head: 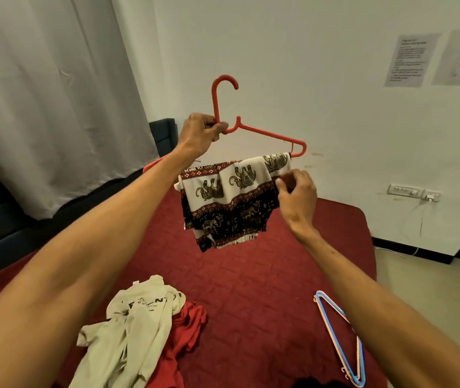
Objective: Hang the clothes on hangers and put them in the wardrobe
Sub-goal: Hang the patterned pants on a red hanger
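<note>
My left hand (199, 133) grips an orange-red plastic hanger (265, 134) at the base of its hook and holds it up above the bed. An elephant-print cloth (231, 197) in cream, red and black hangs folded over the hanger's lower bar. My right hand (297, 196) is at the cloth's right edge, its fingers curled and pinching the fabric. Lower left on the bed lie a cream printed T-shirt (133, 329) and a red garment (186, 329), both crumpled. No wardrobe is in view.
A red quilted bed cover (265, 275) spans the middle. Thin blue and peach hangers (341, 340) lie near its right edge. A white curtain (49, 93) hangs at left, a white wall with taped papers (411, 60) and sockets (413, 191) at right.
</note>
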